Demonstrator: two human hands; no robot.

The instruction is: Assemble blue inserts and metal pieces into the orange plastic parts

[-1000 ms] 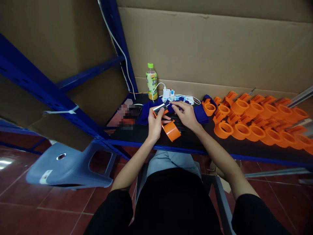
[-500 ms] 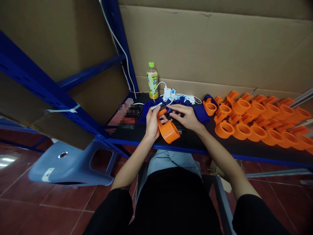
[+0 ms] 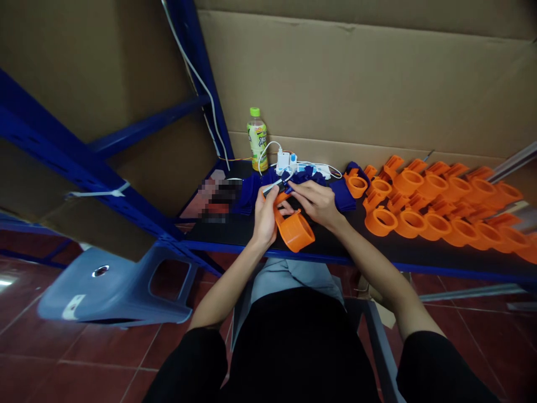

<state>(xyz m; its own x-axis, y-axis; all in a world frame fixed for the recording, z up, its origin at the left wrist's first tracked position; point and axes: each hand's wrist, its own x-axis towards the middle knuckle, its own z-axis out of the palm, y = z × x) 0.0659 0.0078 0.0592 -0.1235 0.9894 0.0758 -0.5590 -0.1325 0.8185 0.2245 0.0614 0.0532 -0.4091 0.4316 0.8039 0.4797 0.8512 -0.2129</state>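
Your left hand (image 3: 265,217) grips the orange ring piece (image 3: 297,230) by its arm, ring end hanging just above the near edge of the black bench (image 3: 229,235). Dark strip with a white toothed edge (image 3: 273,188) by your left thumb. Your right hand (image 3: 318,202) has its fingertips at a small blue part (image 3: 287,186); pinched or merely touched, cannot tell. Rows of similar orange pieces (image 3: 436,226) to your right; capped bottle (image 3: 257,140) upright behind your hands.
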